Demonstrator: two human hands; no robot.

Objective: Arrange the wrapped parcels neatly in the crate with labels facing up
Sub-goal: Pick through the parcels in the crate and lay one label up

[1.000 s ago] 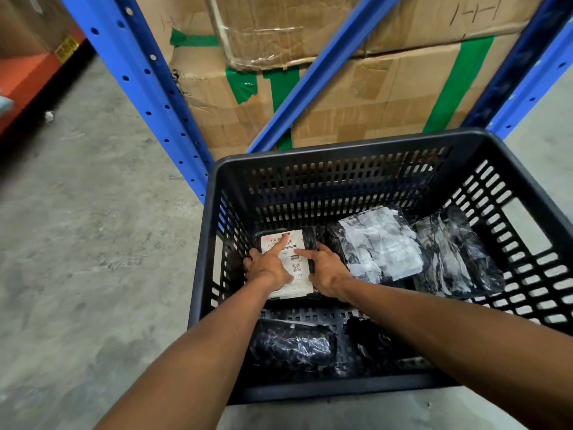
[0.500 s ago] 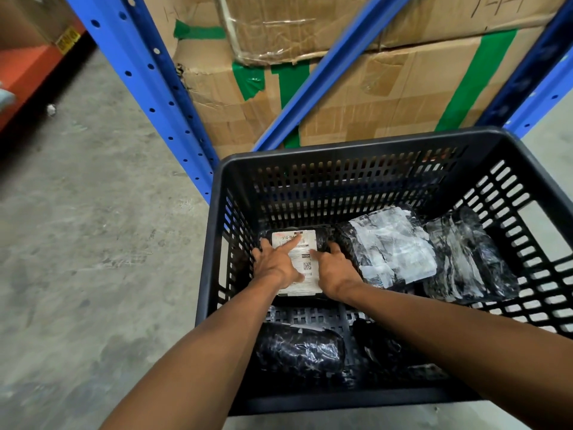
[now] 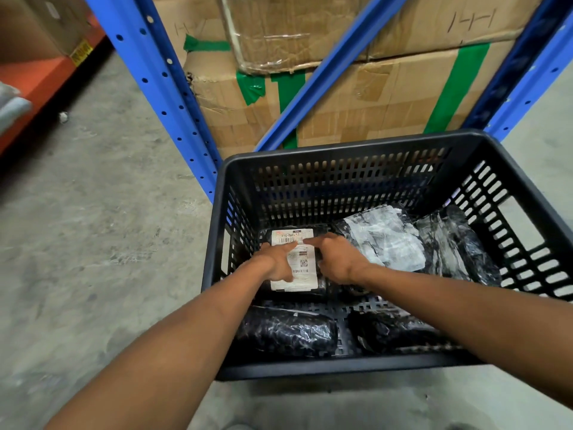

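A black slatted crate (image 3: 341, 150) stands on the floor. In its far left corner lies a black wrapped parcel, white label (image 3: 305, 274) facing up. My left hand (image 3: 277, 262) and my right hand (image 3: 336, 259) press flat on this parcel, index fingers meeting on the label's top. Beside it lies a parcel with a crumpled white label (image 3: 387, 237) facing up, then a black glossy parcel (image 3: 455, 246) at the far right. Two more black parcels lie near me, one at the left (image 3: 288, 332) and one at the right (image 3: 390, 332), no label visible.
Blue rack uprights (image 3: 161, 88) and a diagonal brace (image 3: 325, 72) rise just behind the crate, with taped cardboard boxes (image 3: 372, 97) stacked behind them. Grey concrete floor (image 3: 93, 243) spreads to the left. An orange shelf (image 3: 40, 79) runs along the far left.
Both hands stay on the labelled parcel; the fingertips have slid up the label toward its top edge. The view has shifted slightly.
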